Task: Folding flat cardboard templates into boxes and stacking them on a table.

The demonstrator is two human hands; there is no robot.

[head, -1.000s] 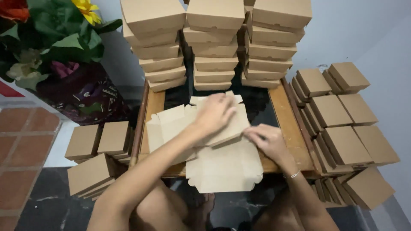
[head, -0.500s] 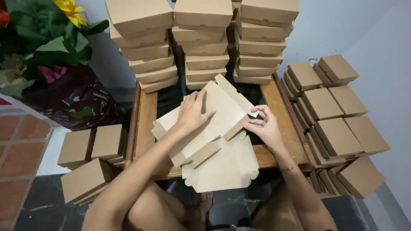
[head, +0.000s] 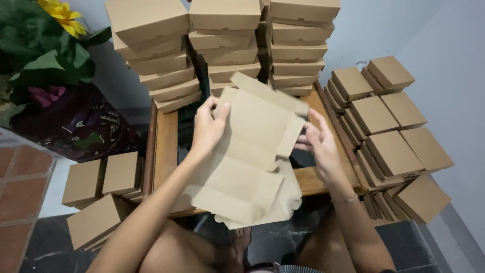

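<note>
A flat brown cardboard box blank is lifted and tilted above a small wooden table. My left hand grips its upper left edge, thumb over the face. At the blank's right side, my right hand has its fingers on a folded side flap. More flat blanks lie beneath it at the table's front edge.
Three tall stacks of folded brown boxes stand at the back of the table. Rows of folded boxes lean on the right, a few more boxes lie on the floor at left. A plant with a yellow flower stands far left.
The blank went from lying flat on the pile to being lifted and tilted upright. My left hand moved to its top left edge, my right hand to the right flap.
</note>
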